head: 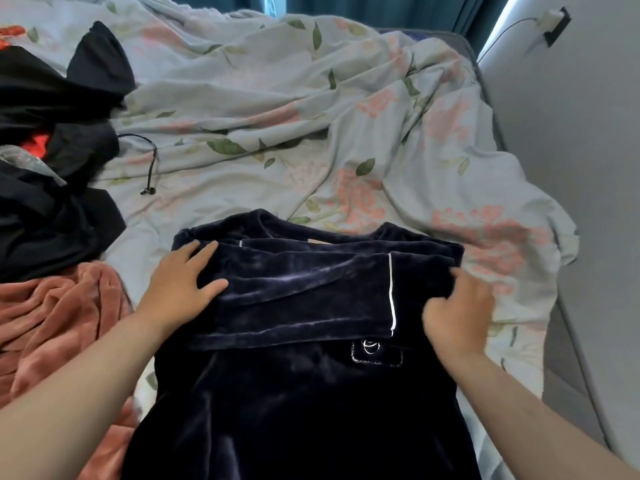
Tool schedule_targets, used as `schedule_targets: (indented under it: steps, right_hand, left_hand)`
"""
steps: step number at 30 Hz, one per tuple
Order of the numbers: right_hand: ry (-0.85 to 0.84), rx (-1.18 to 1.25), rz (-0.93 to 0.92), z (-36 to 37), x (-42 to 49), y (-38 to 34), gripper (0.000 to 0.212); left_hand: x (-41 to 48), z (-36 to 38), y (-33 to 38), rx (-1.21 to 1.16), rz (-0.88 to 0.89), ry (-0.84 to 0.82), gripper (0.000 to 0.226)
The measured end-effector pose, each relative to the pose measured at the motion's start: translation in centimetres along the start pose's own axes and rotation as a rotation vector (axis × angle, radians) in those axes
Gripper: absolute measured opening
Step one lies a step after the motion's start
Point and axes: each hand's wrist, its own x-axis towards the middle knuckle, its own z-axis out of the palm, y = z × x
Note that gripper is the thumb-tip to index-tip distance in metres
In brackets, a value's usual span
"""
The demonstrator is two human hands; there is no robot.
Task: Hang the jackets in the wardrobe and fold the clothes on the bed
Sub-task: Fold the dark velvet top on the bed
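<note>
A dark navy velvet top (298,393) lies flat on the bed in front of me, with a sleeve with a white-piped cuff folded across its chest. My left hand (183,282) lies flat with straight fingers on the left shoulder area. My right hand (457,310) is on the right side of the top, next to the cuff, its fingers curled into the fabric there. A small embroidered pocket patch (375,351) shows below the cuff.
A floral duvet (277,109) covers the bed. A heap of black clothes (52,168) with red and grey bits lies at the left, a salmon fleece garment (59,323) below it. A grey wall (588,168) runs along the bed's right edge.
</note>
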Motion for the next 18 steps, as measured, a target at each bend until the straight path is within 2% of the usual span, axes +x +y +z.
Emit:
schedule_targets:
  steps: [1,2,4,5,7,9,11,14,15,16,18]
  right_hand:
    - [0.049,-0.068,-0.233,0.8,-1.1,-1.3,0.047]
    - [0.029,-0.098,-0.465,1.9,-2.3,-2.6,0.038]
    - [-0.171,-0.185,-0.788,4.6,-4.4,-4.9,0.032]
    - [-0.325,-0.245,-0.832,5.9,-4.9,-5.7,0.037]
    - [-0.502,-0.350,-0.790,7.5,-4.7,-6.4,0.035]
    - [-0.539,-0.333,-0.748,7.7,-4.0,-6.5,0.022]
    - [-0.581,-0.244,-0.645,7.0,-4.0,-6.0,0.007]
    - [-0.740,-0.142,-0.526,5.3,-4.6,-5.0,0.013]
    - [-0.699,-0.107,-0.567,4.4,-4.4,-5.0,0.009]
    - [-0.573,-0.080,-0.646,3.8,-3.6,-4.9,0.003]
    - [-0.187,-0.127,-0.720,2.9,-0.7,-4.0,0.017]
  left_hand:
    - [1.0,-0.2,0.4,0.045,0.014,-0.025,0.057]
    - [1.9,-0.2,0.7,0.068,0.041,-0.022,0.041]
    - [3.0,-0.7,1.3,-0.028,-0.012,0.015,0.009]
    - [3.4,-0.8,1.5,-0.119,-0.081,0.022,0.014]
    - [4.2,-1.1,1.5,-0.271,-0.226,0.065,0.026]
    - [5.0,-0.8,1.2,-0.357,-0.326,0.142,0.030]
    - [4.8,-0.5,1.8,-0.403,-0.304,0.166,0.030]
    - [3.0,1.0,3.1,-0.326,-0.132,0.148,0.017]
    - [2.2,1.8,3.5,-0.261,-0.091,0.136,0.025]
    - [1.4,2.6,3.7,-0.191,-0.043,0.124,0.041]
    - [0.4,3.7,3.3,-0.069,0.096,0.127,0.064]
